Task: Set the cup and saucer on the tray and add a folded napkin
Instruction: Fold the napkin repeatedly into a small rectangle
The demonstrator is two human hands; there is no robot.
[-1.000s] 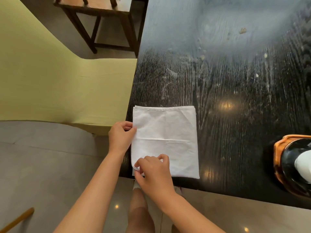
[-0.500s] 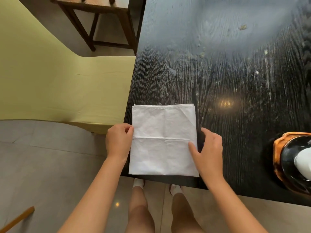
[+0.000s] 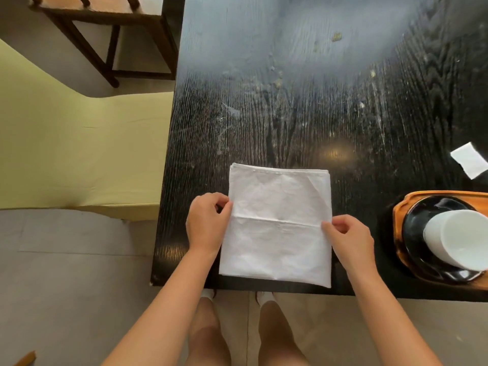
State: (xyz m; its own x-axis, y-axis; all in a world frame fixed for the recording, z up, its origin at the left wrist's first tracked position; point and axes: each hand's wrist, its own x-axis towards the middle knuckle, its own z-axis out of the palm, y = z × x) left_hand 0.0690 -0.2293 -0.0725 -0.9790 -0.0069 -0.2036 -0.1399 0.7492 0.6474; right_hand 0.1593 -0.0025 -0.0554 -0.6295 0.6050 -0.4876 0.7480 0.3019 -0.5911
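Observation:
A white cloth napkin (image 3: 277, 223), folded into a rectangle with a crease across its middle, lies flat near the front edge of the black table (image 3: 290, 107). My left hand (image 3: 207, 224) pinches its left edge at the crease. My right hand (image 3: 348, 237) pinches the right edge at the same height. At the right, an orange tray (image 3: 401, 215) carries a black saucer (image 3: 414, 228) with a white cup (image 3: 459, 237) standing on it; the frame's edge cuts them off.
A small white paper (image 3: 470, 159) lies on the table behind the tray. A yellow-green seat (image 3: 79, 154) stands left of the table, and a wooden chair (image 3: 105, 35) behind it. The table's front edge runs just under the napkin, above my legs.
My right hand went from the napkin's near-left corner to its right edge and now pinches it at the crease. The view shifted, bringing more of the tray, saucer and cup into sight.

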